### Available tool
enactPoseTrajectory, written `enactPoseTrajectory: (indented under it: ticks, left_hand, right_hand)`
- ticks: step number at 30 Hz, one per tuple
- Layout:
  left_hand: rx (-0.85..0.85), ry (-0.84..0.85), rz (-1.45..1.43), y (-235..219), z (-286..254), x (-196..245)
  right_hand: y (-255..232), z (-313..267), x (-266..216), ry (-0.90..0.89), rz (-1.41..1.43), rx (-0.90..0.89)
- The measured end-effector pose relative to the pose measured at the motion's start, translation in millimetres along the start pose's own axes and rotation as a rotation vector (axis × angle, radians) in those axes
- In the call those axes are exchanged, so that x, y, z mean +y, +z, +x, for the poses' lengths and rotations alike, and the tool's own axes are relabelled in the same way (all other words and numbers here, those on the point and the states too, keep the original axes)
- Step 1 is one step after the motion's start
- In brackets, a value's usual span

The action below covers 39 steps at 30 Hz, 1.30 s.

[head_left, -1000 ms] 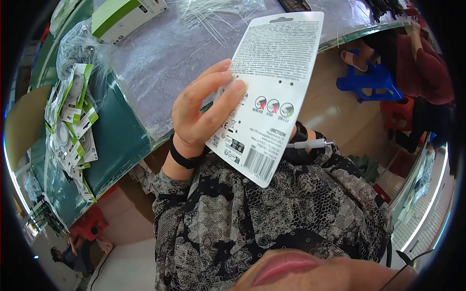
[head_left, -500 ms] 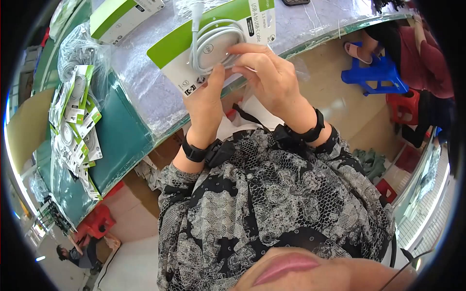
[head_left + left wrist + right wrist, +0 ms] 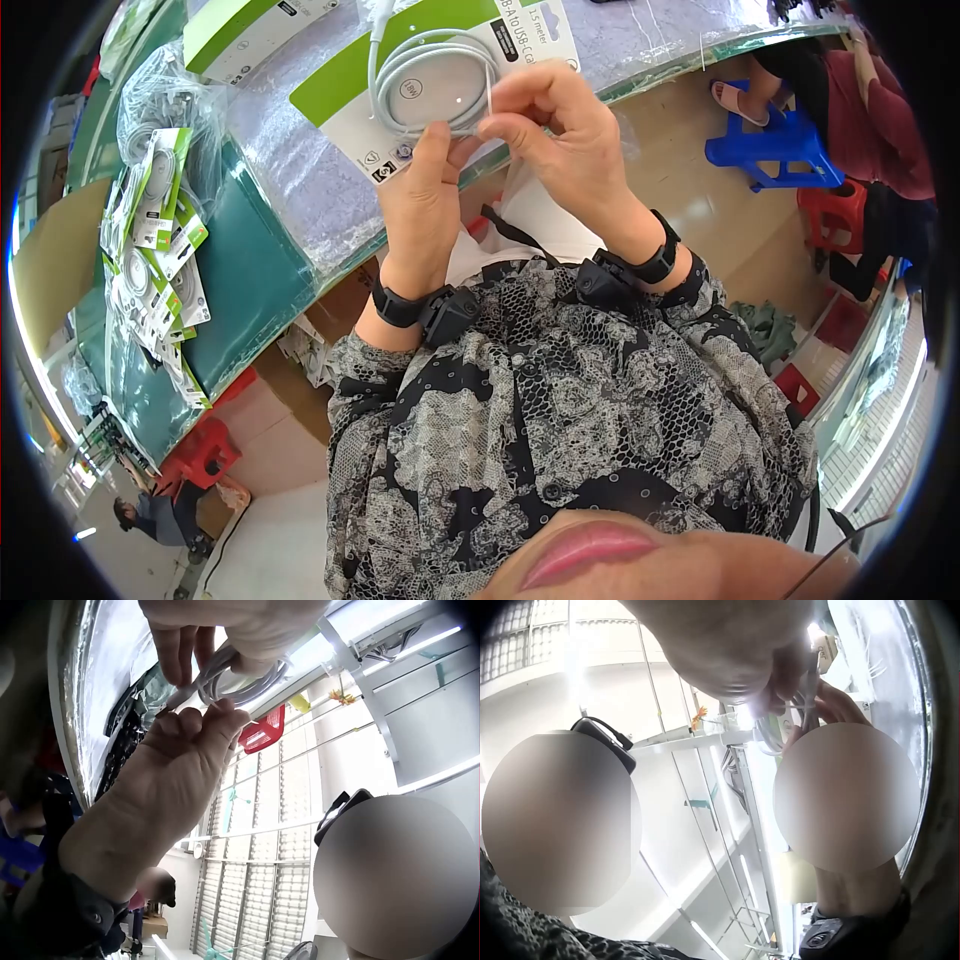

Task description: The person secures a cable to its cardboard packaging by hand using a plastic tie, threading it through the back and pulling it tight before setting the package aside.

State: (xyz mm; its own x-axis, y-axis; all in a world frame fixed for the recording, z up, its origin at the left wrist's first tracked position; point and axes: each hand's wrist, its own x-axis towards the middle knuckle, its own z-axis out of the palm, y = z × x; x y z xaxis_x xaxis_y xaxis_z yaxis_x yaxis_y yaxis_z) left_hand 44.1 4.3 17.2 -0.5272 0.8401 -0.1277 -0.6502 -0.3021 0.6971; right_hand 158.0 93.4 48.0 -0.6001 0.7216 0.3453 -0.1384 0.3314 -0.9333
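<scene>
A green-and-white cable card [image 3: 345,95] faces up, with a pale grey USB cable [image 3: 430,45] coiled on its front. My left hand [image 3: 420,215] holds the card at its near edge, thumb on the front by the coil. At the coil's right side my right hand [image 3: 565,145] pinches a thin white cable tie [image 3: 490,95] between thumb and forefinger. In the left wrist view the coiled cable [image 3: 247,682] shows between both hands. The right wrist view shows part of the cable [image 3: 806,705] beyond my right hand [image 3: 727,645].
To the left, several packed cable cards [image 3: 160,220] lie piled by a clear plastic bag [image 3: 165,115] on the green table [image 3: 250,235]. A green-and-white box [image 3: 245,40] stands at the back. On the right are a blue stool [image 3: 770,155] and a seated person [image 3: 880,120].
The card has turned from its printed back to its front with the coil. My right hand has come to the coil's side and now pinches the tie, shifting slightly outward.
</scene>
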Motion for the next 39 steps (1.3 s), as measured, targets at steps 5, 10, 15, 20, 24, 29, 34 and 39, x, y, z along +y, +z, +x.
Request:
enactPoseTrajectory:
  ticks: [5,10,15,20,24,29,34,39]
  left_hand:
    - [-0.007,0.065,0.045,-4.6,-1.6,-7.0]
    - [0.011,0.057,-0.001,-6.9,-2.1,-8.1]
    - [0.014,0.059,-0.049,-5.7,-0.8,-6.4]
    - [0.016,0.062,-0.068,-9.4,3.6,-8.5]
    - [-0.007,0.066,-0.044,-12.6,6.0,-9.1]
    - [0.011,0.098,-0.099,-7.4,9.5,-7.5]
    - [0.025,0.152,-0.034,-9.5,8.4,-8.9]
    - [0.056,0.165,-0.032,-12.7,10.0,-9.7]
  right_hand:
    - [3.4,8.1,12.6,-0.474,-0.549,0.040]
    - [11.0,8.0,11.9,-0.421,-0.559,0.027]
    - [11.8,13.2,15.3,-0.448,-0.511,0.037]
    - [13.3,15.6,17.7,-0.451,-0.510,0.025]
    - [11.0,15.4,12.4,-0.327,-0.357,-0.005]
    - [15.1,11.7,10.7,-0.129,-0.009,0.057]
    - [16.5,16.9,11.7,-0.316,-0.359,0.049]
    - [13.7,19.3,8.2,-0.354,-0.470,-0.005]
